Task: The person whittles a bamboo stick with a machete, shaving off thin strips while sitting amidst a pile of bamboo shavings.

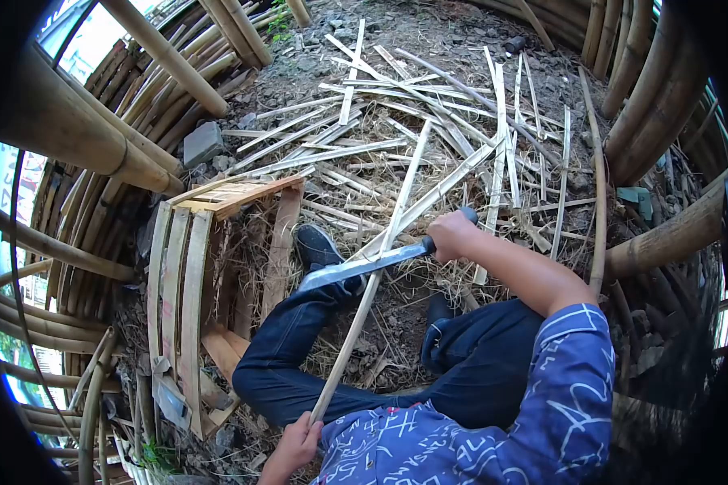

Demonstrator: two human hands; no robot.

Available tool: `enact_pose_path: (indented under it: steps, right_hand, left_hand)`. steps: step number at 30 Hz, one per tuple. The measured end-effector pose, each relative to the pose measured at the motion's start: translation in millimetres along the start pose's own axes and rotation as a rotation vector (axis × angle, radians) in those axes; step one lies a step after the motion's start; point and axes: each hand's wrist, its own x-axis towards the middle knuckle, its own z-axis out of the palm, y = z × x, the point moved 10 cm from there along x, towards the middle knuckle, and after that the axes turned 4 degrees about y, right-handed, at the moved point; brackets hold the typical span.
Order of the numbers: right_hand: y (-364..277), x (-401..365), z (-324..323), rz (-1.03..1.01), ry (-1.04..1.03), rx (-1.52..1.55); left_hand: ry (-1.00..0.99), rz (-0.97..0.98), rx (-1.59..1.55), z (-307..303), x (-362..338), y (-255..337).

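Head view, right hand [453, 234] gripping dark-handled flat steel machete [364, 265], blade laid against long pale bamboo strip [372, 283], left hand [299, 443] clasping its lower end, split slats littering the ground [396, 129].

The machete [364, 265] in my right hand [453, 236] has a grey metal blade with a dull shine and a dark, matt handle. The bamboo strip [350, 327] in my left hand [298, 446] is pale, dry and matt, like the split slats [429, 121] on the rough earth [461, 32]. My jeans [291, 347] are dark denim cloth, and the crate [178, 283] beside me is rough, unpainted wood.
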Motion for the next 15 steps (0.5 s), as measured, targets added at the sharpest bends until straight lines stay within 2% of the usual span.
enact_pose_path:
  steps: [3, 5, 7, 9, 11, 13, 15]
  right_hand:
    - [2.4, 3.9, -12.8, 0.050, 0.060, -0.023]
    - [-8.7, -1.5, -26.8, 0.019, 0.139, 0.075]
    - [-26.7, -1.5, -20.0, 0.037, 0.063, 0.083]
    - [-61.2, -1.1, -23.5, -0.154, 0.101, 0.090]
    - [-63.6, -2.0, -34.0, -0.188, 0.103, 0.067]
    - [-13.4, 2.7, -29.9, 0.058, 0.006, 0.083]
    - [8.0, -3.6, -27.2, 0.083, 0.064, 0.067]
  left_hand:
    - [0.022, 0.034, -0.014, 2.8, 14.1, -3.0]
    - [0.029, 0.048, -0.028, 5.7, 14.6, 1.9]
    - [0.057, 0.052, -0.077, 6.6, 17.6, 13.8]
    - [0.050, 0.051, -0.001, 3.3, 20.0, 28.0]
    - [0.050, 0.052, 0.082, -1.2, 16.1, 31.6]
    - [0.040, 0.105, 0.096, -3.0, 8.4, 34.8]
    - [0.029, 0.099, 0.073, 1.6, 10.0, 37.4]
